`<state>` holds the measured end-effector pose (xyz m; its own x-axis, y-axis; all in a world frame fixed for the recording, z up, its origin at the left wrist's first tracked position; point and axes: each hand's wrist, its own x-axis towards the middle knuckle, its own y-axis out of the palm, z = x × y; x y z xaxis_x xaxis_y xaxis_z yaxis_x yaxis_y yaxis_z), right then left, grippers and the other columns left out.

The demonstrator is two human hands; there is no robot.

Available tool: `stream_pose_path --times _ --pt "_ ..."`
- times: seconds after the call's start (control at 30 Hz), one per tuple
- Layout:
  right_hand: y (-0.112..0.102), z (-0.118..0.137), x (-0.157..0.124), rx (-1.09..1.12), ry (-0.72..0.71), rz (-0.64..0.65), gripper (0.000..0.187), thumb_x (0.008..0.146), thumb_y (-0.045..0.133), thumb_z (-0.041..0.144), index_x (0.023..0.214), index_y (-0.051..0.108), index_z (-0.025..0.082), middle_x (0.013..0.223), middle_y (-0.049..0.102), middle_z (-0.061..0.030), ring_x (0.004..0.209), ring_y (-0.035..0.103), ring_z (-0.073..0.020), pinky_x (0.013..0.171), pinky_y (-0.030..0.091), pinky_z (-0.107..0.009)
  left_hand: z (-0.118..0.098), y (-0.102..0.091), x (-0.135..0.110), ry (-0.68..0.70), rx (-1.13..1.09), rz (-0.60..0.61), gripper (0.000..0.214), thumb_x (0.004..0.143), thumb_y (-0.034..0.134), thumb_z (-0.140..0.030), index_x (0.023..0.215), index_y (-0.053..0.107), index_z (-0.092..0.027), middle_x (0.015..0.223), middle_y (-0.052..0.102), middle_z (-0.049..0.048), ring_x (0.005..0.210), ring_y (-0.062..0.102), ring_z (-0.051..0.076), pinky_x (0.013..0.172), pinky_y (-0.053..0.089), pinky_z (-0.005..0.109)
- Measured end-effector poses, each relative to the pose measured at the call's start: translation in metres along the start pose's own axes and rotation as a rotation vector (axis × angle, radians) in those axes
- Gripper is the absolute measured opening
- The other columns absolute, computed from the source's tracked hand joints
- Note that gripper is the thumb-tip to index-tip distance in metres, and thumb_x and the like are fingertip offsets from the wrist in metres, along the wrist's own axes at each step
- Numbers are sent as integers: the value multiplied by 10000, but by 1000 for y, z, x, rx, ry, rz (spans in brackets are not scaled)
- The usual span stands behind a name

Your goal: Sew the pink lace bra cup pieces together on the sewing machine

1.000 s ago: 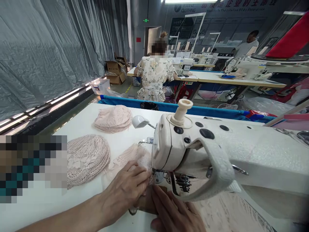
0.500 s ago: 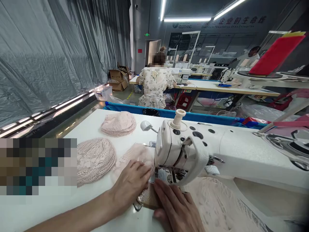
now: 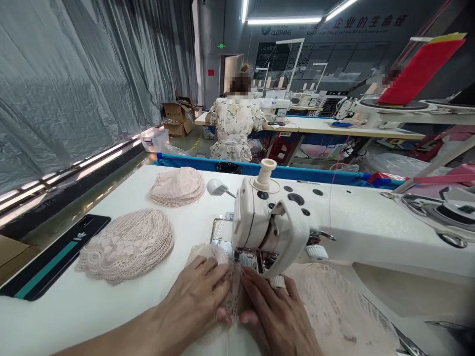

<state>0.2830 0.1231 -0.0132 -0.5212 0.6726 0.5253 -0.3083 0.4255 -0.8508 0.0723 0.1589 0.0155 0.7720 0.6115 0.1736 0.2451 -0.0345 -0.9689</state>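
My left hand (image 3: 198, 299) lies flat on a piece of pink lace (image 3: 230, 284) in front of the needle area of a white sewing machine (image 3: 297, 222), fingers stretched toward the presser foot. Beside it my right hand (image 3: 278, 316) presses flat on the same lace, fingertips close under the machine head. More pink lace fabric (image 3: 334, 306) spreads to the right under the machine arm.
Two stacks of pink lace pieces, a near stack (image 3: 128, 244) and a far stack (image 3: 177, 186), lie on the white table (image 3: 111, 198). A black phone (image 3: 52, 257) rests at the left edge. A person in a floral dress (image 3: 234, 126) sits at another table ahead.
Both hands have drawn back toward me with the lace, and the lace that was behind the needle now lies in front of it. The camera view shifted slightly.
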Motion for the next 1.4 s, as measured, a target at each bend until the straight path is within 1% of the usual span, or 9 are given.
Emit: stream_pose_path --times 0.17,0.43,0.6,0.73,0.9,1.07,1.17,1.3,1.4 --pt "2 -2 1 -1 -7 44 433 999 341 436 1207 579 141 1162 667 -107 912 616 -233 817 352 -395 -1 5 0 -39 48 13 332 822 677 -291 1090 536 -155 1113 575 74 956 509 252 811 389 397" --pt "1 -2 10 19 33 -59 446 1022 266 374 1143 627 142 933 732 -108 875 618 -230 798 361 -387 1 9 6 -28 61 -31 246 833 655 -302 997 540 -159 1043 579 70 889 506 243 769 386 395" --pt "-3 -1 10 62 24 -49 445 1014 290 405 1156 620 142 980 726 -113 867 620 -236 792 357 -384 -1 10 4 -31 51 -63 198 818 682 -260 912 546 -151 972 589 60 872 524 237 750 388 386" --pt "-10 4 8 188 9 -15 478 1014 264 434 979 657 162 999 714 -90 836 619 -207 801 344 -372 -6 7 0 78 -33 -178 140 854 646 -220 816 540 -136 931 599 48 880 550 202 819 392 367" --pt "-12 8 5 365 19 38 552 1005 198 487 849 632 182 786 659 -37 703 566 -163 749 340 -345 -10 5 -7 105 -81 -188 270 820 683 -375 793 552 -140 785 582 14 748 536 180 697 395 328" --pt "-13 5 7 394 -28 80 571 928 284 623 838 640 186 820 635 -39 747 556 -168 746 344 -340 -13 7 -11 141 -98 -255 253 931 444 -107 693 518 -148 728 544 10 694 489 139 681 371 302" --pt "-13 4 7 382 -79 76 555 873 392 673 822 627 172 915 657 -51 791 562 -170 722 351 -333 -13 9 -10 145 -133 -259 288 943 363 -63 722 526 -150 773 574 26 757 518 144 744 396 307" --pt "-11 3 4 361 -83 118 278 987 442 345 836 618 191 979 681 -18 845 570 -145 737 357 -317 -12 10 -10 132 -121 -239 148 940 511 -243 843 559 -143 804 602 23 782 550 163 742 414 316" --pt "-9 4 3 419 -69 93 287 992 359 147 858 610 188 961 684 -17 822 569 -136 732 360 -314 -13 9 -10 130 -82 -195 246 871 615 -381 863 575 -139 795 599 20 762 552 178 702 412 324"
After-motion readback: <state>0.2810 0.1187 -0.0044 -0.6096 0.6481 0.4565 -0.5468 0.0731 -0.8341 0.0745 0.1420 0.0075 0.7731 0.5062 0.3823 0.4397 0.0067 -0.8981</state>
